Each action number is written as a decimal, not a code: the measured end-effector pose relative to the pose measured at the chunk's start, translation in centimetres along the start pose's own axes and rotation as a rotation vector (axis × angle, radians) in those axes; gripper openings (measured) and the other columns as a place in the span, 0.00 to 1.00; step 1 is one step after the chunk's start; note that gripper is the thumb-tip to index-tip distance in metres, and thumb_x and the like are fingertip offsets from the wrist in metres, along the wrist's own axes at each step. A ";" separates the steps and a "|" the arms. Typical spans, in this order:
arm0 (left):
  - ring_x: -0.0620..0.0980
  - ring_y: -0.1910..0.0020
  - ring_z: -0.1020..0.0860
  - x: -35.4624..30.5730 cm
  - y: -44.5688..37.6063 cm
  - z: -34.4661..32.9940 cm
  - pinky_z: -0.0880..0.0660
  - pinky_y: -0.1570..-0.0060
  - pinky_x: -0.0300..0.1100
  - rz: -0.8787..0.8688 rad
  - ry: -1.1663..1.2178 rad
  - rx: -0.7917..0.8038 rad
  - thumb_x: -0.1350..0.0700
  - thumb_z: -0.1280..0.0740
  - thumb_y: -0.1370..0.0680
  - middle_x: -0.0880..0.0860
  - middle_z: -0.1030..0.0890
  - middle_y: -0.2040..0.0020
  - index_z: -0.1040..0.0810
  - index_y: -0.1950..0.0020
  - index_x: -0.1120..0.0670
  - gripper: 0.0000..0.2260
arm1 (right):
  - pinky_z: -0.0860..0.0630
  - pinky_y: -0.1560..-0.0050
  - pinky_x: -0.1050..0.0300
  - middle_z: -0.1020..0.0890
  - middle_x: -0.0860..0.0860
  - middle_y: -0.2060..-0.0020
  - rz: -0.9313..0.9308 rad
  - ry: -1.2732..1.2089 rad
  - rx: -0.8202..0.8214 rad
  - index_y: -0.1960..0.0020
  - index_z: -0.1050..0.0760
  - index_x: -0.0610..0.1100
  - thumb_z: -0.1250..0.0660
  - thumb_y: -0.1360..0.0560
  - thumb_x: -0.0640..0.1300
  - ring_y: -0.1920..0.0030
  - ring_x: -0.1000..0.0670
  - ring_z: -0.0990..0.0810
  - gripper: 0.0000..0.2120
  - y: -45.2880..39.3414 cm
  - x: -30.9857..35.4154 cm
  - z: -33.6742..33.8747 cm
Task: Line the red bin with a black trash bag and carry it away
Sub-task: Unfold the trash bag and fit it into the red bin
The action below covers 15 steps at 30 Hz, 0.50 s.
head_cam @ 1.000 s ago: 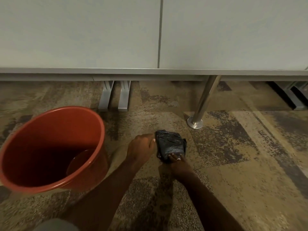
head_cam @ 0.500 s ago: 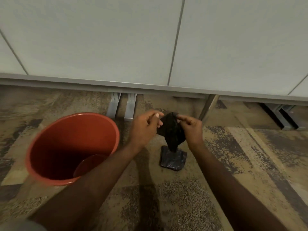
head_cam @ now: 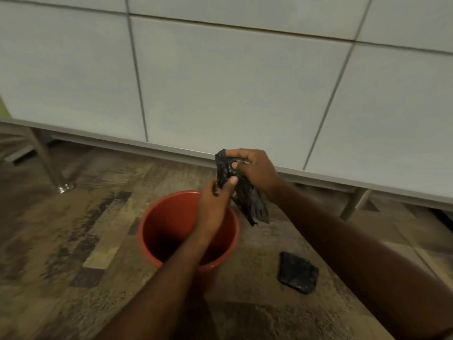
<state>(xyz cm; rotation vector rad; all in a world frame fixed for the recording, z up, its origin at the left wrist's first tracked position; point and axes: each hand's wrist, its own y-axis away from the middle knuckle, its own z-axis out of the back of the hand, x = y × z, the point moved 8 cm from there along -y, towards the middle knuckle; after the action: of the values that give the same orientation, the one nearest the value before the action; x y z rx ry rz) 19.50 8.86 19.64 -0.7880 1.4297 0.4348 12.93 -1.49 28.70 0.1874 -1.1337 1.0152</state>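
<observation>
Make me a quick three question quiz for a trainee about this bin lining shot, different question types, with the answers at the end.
1. True or false: the red bin already has a liner.
2. Which hands grip the black trash bag? A) left only B) right only C) both
3. Fill in: the folded pack of bags lies on the ____.

Key: 1 false, the bin is bare inside. 2 C, left hand and right hand. 3 carpet.

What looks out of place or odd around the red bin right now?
Nothing looks damaged or spilled. The red bin stands upright and unlined. Both hands hold a crumpled black bag above it. A folded stack of bags lies on the carpet beside the bin.
</observation>
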 end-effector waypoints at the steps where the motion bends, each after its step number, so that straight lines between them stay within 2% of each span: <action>1: 0.40 0.58 0.16 0.3 -0.2 1.8 0.23 0.61 0.32 0.015 0.061 -0.037 0.45 0.34 0.21 0.44 0.14 0.59 0.22 0.47 0.49 0.10 | 0.25 0.47 0.75 0.16 0.48 0.43 0.012 0.002 0.021 0.37 0.20 0.39 0.37 0.24 0.28 0.48 0.61 0.18 0.19 -0.2 0.4 -1.1; 4: 0.44 0.56 0.14 0.8 -0.3 5.7 0.20 0.58 0.34 0.002 0.109 -0.055 0.53 0.34 0.19 0.47 0.12 0.57 0.18 0.44 0.57 0.10 | 0.25 0.40 0.70 0.17 0.46 0.38 0.047 -0.031 0.075 0.34 0.21 0.39 0.41 0.24 0.25 0.38 0.54 0.19 0.23 -0.2 0.5 -3.6; 6: 0.43 0.61 0.15 1.0 -0.2 7.9 0.20 0.59 0.36 0.000 0.090 -0.096 0.60 0.32 0.21 0.47 0.12 0.62 0.16 0.50 0.57 0.05 | 0.24 0.39 0.69 0.17 0.47 0.38 0.096 -0.007 0.108 0.35 0.21 0.40 0.41 0.25 0.24 0.37 0.54 0.20 0.24 -0.2 0.2 -4.6; 9: 0.48 0.67 0.20 1.0 -0.1 11.4 0.23 0.63 0.40 0.039 0.101 -0.225 0.61 0.27 0.25 0.51 0.17 0.68 0.18 0.64 0.55 0.08 | 0.23 0.43 0.67 0.15 0.51 0.46 0.183 0.111 0.062 0.42 0.17 0.41 0.42 0.29 0.22 0.44 0.56 0.18 0.25 -0.5 -0.9 -4.1; 12: 0.49 0.69 0.22 0.9 0.0 13.8 0.24 0.66 0.39 0.046 0.088 -0.260 0.57 0.24 0.28 0.56 0.20 0.68 0.20 0.64 0.59 0.09 | 0.26 0.50 0.66 0.17 0.60 0.56 0.203 0.255 -0.017 0.47 0.15 0.44 0.40 0.30 0.25 0.53 0.66 0.20 0.23 -1.0 -2.7 -3.1; 13: 0.48 0.71 0.23 1.2 0.1 14.2 0.25 0.68 0.39 0.054 0.083 -0.255 0.56 0.24 0.28 0.55 0.22 0.70 0.21 0.63 0.60 0.10 | 0.24 0.48 0.62 0.16 0.58 0.54 0.174 0.280 -0.038 0.45 0.15 0.44 0.39 0.29 0.26 0.51 0.65 0.21 0.22 -1.1 -3.5 -3.0; 14: 0.49 0.71 0.25 1.6 0.3 14.3 0.26 0.69 0.39 0.070 0.091 -0.255 0.55 0.24 0.27 0.55 0.24 0.71 0.22 0.63 0.60 0.12 | 0.24 0.41 0.56 0.16 0.52 0.46 0.139 0.302 -0.040 0.39 0.18 0.43 0.37 0.28 0.28 0.44 0.61 0.21 0.22 -1.1 -4.4 -3.2; 15: 0.50 0.71 0.27 2.2 0.6 14.4 0.28 0.69 0.40 0.087 0.108 -0.268 0.55 0.24 0.27 0.55 0.27 0.71 0.24 0.62 0.61 0.13 | 0.28 0.30 0.52 0.20 0.48 0.35 0.097 0.325 -0.010 0.32 0.23 0.43 0.35 0.26 0.30 0.34 0.55 0.24 0.24 -0.9 -5.2 -3.7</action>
<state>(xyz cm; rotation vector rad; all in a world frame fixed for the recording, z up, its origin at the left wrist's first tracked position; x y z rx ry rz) 29.52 18.98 16.76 -0.9782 1.5287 0.6690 15.80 -2.79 23.01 -0.0413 -0.8571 1.0815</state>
